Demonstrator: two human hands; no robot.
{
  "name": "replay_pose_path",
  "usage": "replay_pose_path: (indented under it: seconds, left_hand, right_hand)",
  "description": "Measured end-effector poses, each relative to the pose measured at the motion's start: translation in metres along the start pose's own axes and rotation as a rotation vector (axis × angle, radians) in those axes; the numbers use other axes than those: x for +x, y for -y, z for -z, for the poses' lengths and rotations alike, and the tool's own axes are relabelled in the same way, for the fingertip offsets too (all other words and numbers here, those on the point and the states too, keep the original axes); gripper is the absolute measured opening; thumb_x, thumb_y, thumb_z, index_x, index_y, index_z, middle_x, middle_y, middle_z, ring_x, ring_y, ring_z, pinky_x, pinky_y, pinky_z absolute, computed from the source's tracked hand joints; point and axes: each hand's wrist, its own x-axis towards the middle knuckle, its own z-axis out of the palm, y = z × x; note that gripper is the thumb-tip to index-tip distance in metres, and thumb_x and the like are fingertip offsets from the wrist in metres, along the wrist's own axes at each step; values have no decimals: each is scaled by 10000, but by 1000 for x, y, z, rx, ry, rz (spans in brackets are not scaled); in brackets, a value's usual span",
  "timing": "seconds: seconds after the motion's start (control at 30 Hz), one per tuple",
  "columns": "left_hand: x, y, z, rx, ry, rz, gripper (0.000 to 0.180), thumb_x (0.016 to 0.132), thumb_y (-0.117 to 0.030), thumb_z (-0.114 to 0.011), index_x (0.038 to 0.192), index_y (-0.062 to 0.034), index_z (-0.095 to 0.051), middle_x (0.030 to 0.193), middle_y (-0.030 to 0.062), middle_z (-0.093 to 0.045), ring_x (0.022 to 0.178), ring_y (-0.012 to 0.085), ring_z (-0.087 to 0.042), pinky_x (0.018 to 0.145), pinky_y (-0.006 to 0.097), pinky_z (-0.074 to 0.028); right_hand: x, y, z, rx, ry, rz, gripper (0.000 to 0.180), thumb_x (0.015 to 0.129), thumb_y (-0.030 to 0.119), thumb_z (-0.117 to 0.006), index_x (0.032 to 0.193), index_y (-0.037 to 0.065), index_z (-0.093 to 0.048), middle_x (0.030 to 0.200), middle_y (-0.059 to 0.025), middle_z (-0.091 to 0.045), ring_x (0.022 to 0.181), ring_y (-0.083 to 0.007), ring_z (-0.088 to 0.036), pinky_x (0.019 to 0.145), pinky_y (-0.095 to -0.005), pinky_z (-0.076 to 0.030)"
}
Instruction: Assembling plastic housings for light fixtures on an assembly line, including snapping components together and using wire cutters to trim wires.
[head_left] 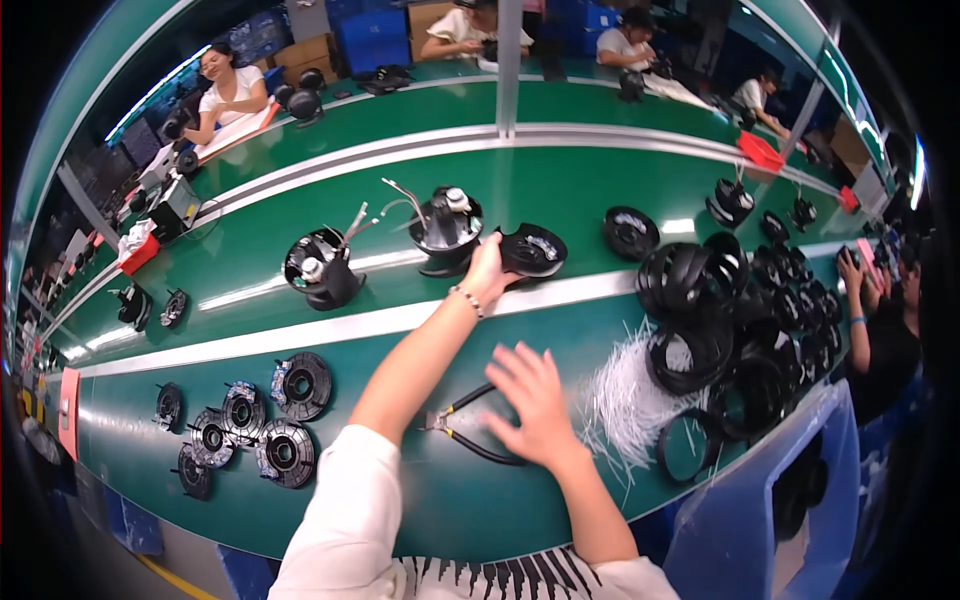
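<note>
My left hand reaches out over the green conveyor belt and grips the edge of a round black fan part. Just left of that part stands a black motor housing with white wires. Another black housing sits further left. My right hand hovers with fingers spread over black-handled pliers lying on the near table; it holds nothing.
Several round black stator discs lie at my left. A bundle of white cable ties and a heap of black rings and fan frames lie at my right. Other people sit across the belt and at the right.
</note>
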Motion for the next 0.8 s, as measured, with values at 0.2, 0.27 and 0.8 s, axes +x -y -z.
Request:
replay_pose_path:
  seconds: [0.2, 0.27, 0.8]
  left_hand:
    - [28, 3, -3, -73, 75, -35, 986, 641, -638, -578, 1272, 34, -229, 1283, 159, -334, 1211, 278, -294, 999, 488, -193]
    - [19, -1, -4, -298, -143, -114, 1090, 591, -679, -581, 1299, 32, -155, 1296, 166, -321, 1228, 266, -275, 1013, 479, -145]
    - [-94, -27, 3, 57, 146, -69, 374, 739, 6, -370, 1094, 122, -366, 1023, 272, -486, 928, 353, -548, 824, 428, -482]
  right_hand:
    - [-10, 27, -6, -68, 510, -119, 949, 488, 450, -755, 1249, 50, -353, 1328, -172, -242, 1252, -366, -166, 958, -616, -106]
    - [-8, 28, -8, -61, 533, -122, 974, 480, 430, -768, 1262, 49, -329, 1336, -172, -219, 1262, -370, -134, 958, -621, -89]
    - [-36, -17, 83, 571, -164, -267, 503, 543, 156, -721, 1016, 38, -597, 939, -50, -523, 782, -131, -484, 697, -236, -416]
